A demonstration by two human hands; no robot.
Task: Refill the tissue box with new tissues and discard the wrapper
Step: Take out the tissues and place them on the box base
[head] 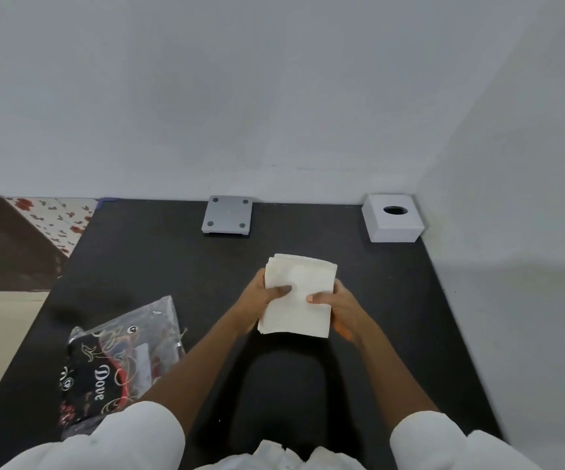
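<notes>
A thick stack of white tissues (296, 310) is held above the black mat between both hands. My left hand (264, 295) grips its left edge with the thumb on top. On the right edge sits my right hand (337, 305), thumb also on top. The white cube tissue box (393, 220), with a round hole in its top, stands at the far right corner against the wall. A grey square base panel (227, 215) with small round feet lies at the far edge of the mat. The clear and black plastic wrapper (122, 361) lies crumpled at my near left.
The black mat (159, 266) covers the floor up to grey walls at the back and right. A red-flowered cloth (57, 222) lies beyond the mat's left edge. My dark knee (281, 395) is below the tissues.
</notes>
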